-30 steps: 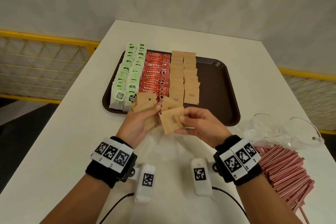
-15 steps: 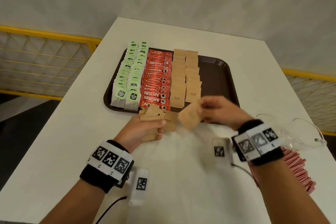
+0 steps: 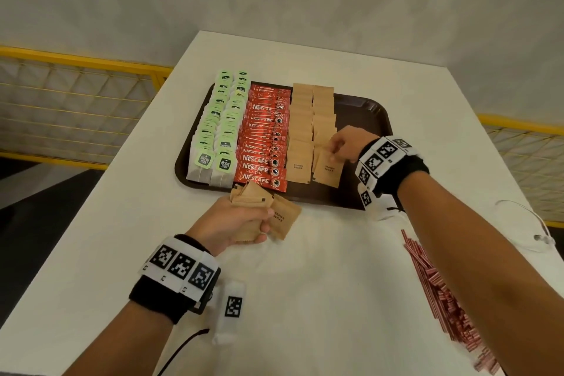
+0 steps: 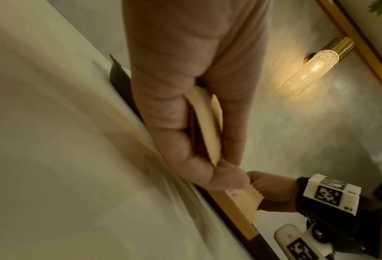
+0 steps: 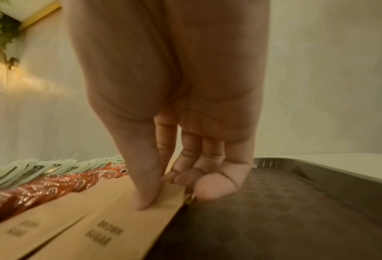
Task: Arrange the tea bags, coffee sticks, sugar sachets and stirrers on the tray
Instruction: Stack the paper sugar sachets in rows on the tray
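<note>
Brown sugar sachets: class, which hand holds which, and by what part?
The left hand grips a bunch of brown sugar sachets around their middle, off the tray. The right hand pinches the front sachet by its far top edge.

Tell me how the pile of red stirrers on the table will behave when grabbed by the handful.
The stirrers look thin and straight, so probably light and fairly stiff. They lie loose and fanned out on the table, unbundled, so a handful would likely splay, with some slipping out. If round, strays may roll; the pile's lower end already runs off the frame edge.

Head view looks down; wrist views close, sharing the tray [image 3: 370, 107].
</note>
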`<state>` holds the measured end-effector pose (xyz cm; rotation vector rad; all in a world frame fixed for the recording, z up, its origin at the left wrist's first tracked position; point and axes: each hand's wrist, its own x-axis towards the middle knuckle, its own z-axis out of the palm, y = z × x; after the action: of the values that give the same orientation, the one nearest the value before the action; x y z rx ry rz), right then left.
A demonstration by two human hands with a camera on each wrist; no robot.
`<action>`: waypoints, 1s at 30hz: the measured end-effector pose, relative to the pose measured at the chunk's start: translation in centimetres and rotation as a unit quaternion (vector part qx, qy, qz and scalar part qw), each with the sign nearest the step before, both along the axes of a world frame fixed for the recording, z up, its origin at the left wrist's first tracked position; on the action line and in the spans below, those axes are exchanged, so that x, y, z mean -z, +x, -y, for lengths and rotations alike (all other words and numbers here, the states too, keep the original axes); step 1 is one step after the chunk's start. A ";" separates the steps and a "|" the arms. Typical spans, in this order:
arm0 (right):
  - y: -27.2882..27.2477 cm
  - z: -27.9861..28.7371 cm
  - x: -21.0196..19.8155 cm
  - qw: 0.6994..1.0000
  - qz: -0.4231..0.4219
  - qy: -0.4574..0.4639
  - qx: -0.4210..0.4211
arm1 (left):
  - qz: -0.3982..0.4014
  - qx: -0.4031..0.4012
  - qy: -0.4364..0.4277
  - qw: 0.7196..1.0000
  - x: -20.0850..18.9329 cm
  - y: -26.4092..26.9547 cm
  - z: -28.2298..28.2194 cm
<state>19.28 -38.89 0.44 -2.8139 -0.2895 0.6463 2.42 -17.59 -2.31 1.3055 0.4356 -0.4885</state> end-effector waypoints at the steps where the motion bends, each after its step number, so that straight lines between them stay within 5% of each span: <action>1: 0.1 -0.1 0.1 1.000 0.004 0.001 -0.003 | -0.001 -0.003 -0.002 1.000 0.0 0.0 0.0; 11: 0.8 -0.6 1.0 0.999 0.041 0.013 -0.014 | 0.019 -0.014 -0.052 0.998 -0.4 0.0 0.3; 15: -1.3 -0.8 -1.0 0.987 0.096 0.126 0.006 | 0.042 -0.037 -0.080 0.995 -0.7 0.3 0.6; 21: -7.8 -3.1 -3.0 0.937 -0.171 0.298 -0.060 | 0.058 -0.084 -0.178 0.979 -1.5 0.7 1.4; 27: -9.0 -1.0 -3.0 0.899 -0.144 0.409 0.061 | 0.042 -0.121 -0.203 0.971 -2.1 0.6 0.7; 30: -10.3 -0.9 -3.5 0.865 -0.194 0.460 0.045 | 0.051 -0.117 -0.161 0.979 -1.9 0.5 0.5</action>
<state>8.97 -38.00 3.89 -1.7310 -0.2837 0.7671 2.96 -18.11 -0.41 0.9467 0.3993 -0.2775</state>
